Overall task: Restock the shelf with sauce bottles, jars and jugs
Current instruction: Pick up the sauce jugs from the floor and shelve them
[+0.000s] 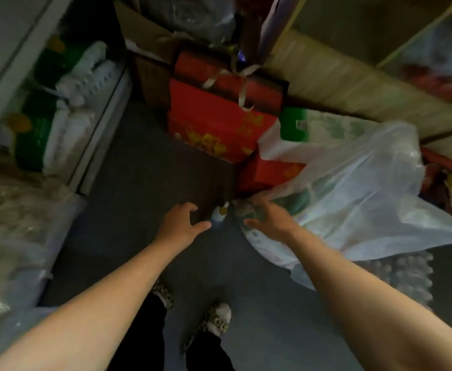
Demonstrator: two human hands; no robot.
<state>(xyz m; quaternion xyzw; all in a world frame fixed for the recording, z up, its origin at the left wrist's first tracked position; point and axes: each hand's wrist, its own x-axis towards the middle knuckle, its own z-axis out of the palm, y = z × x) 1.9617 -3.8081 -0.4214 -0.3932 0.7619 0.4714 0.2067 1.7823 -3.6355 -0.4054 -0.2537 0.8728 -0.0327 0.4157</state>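
A small bottle (219, 214) with a pale cap stands on the dark floor between my two hands. My left hand (180, 223) hovers just left of it, fingers spread and empty, thumb tip close to the bottle. My right hand (266, 219) reaches down on the bottle's right, fingers loosely bent over the edge of a large white plastic bag (353, 194), holding nothing that I can see. The picture is blurred, so the bottle's label is unreadable.
Red cartons (219, 121) are stacked ahead. A low shelf (99, 124) at left holds green and white packs (59, 116). Clear bagged goods (13, 236) lie at near left, a cardboard shelf edge (353, 89) at right. My feet (214, 321) stand on the floor below.
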